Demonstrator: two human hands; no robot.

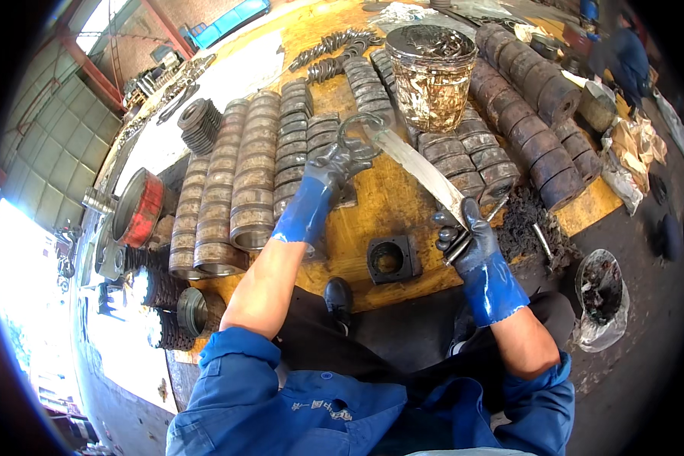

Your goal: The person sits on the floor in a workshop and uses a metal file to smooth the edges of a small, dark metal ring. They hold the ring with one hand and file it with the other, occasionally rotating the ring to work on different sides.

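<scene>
My left hand (328,173), in a blue rubber glove with a dark palm, is closed around a thin metal ring (343,131) held up over the yellow work surface. My right hand (470,245), gloved alike, grips the lower end of a long flat metal bar (425,173). The far end of this bar meets or overlaps the ring; I cannot tell if they touch. Short shiny rod ends also show at the right fingers. Below and between my hands a dark square metal block (410,260) with a round hole lies on the yellow surface (349,258).
Rows of stacked metal rings (252,182) stand to the left. A grimy bucket (433,95) is beyond, and rusty cylinders (528,137) line the right. Dark greasy scraps (528,228) lie by my right hand, near a bagged tub (602,296). A person (629,61) is at far right.
</scene>
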